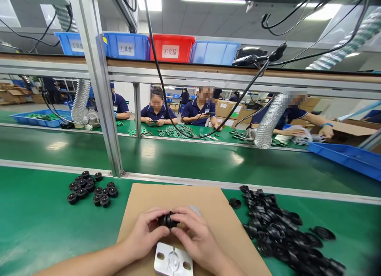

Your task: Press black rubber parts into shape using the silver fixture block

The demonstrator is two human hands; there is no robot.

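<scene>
Both hands meet over a sheet of brown cardboard (143, 200), holding a small round black plastic part (167, 220) between them. My left hand (144, 232) grips its left side with thumb and fingers. On the other side, the fingers of my right hand (195, 232) close around it and hide part of it. Just below the hands lies a silver metal block (173, 260) with a round recess in its middle and an oval slot on either side. Something pale and clear (195, 210) shows partly behind my right hand.
Several black round parts (89, 186) stand in a group at left. A large heap of black plastic parts (276, 228) lies at right. Beyond runs a green conveyor belt (178, 159), with a metal post (102, 97) before it. Co-workers sit across, near green circuit boards (178, 131).
</scene>
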